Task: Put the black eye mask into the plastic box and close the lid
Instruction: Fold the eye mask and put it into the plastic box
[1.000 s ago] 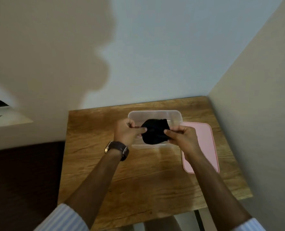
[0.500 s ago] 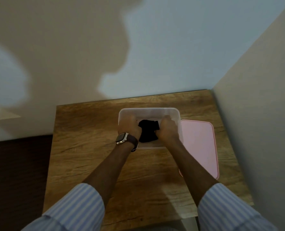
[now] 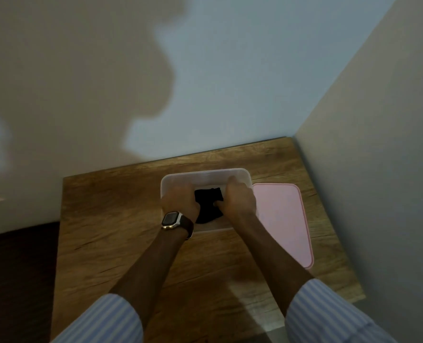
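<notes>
A clear plastic box [image 3: 205,174] stands open on the wooden table [image 3: 111,219], near the far wall. The black eye mask [image 3: 208,206] lies bunched inside it. My left hand [image 3: 180,200], with a watch on the wrist, reaches into the box and presses on the mask's left side. My right hand [image 3: 238,200] is down in the box on the mask's right side, fingers curled on the cloth. The pink lid [image 3: 282,219] lies flat on the table just right of the box.
The table sits in a corner: a wall runs along its far edge and another wall [image 3: 378,169] along its right edge. Left of the table the floor is dark [image 3: 17,280]. Striped sleeves cover both forearms near the bottom.
Both hands carried the mask from above the box's front rim down into the box. The camera has tilted and come closer.
</notes>
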